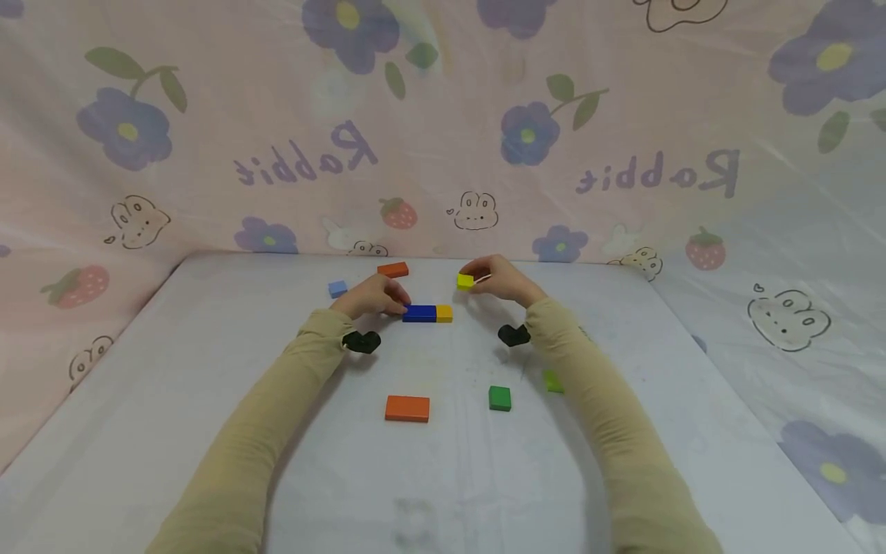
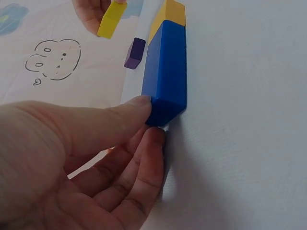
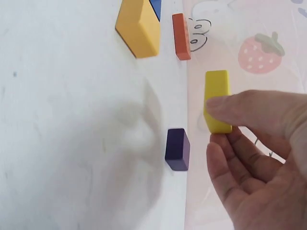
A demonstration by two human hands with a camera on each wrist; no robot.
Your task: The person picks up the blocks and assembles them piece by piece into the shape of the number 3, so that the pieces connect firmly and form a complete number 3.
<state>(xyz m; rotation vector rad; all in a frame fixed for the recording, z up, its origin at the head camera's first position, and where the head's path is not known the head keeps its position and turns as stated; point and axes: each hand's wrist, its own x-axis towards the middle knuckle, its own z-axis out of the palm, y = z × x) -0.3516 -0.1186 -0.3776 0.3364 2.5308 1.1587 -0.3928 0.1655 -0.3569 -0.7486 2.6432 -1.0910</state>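
Note:
A dark blue block lies end to end with an orange-yellow block on the white surface. My left hand is at the blue block's left end, its thumb on one face and a curled fingertip at the lower corner. To the far right of that row, my right hand pinches a bright yellow block between thumb and fingers, raised off the surface. A small dark purple block stands near the yellow one in the right wrist view; in the head view it is hidden.
Behind the left hand lie an orange block and a light blue block. Nearer are another orange block, a green block and a lime block partly under the right sleeve. A printed cloth hangs along the back.

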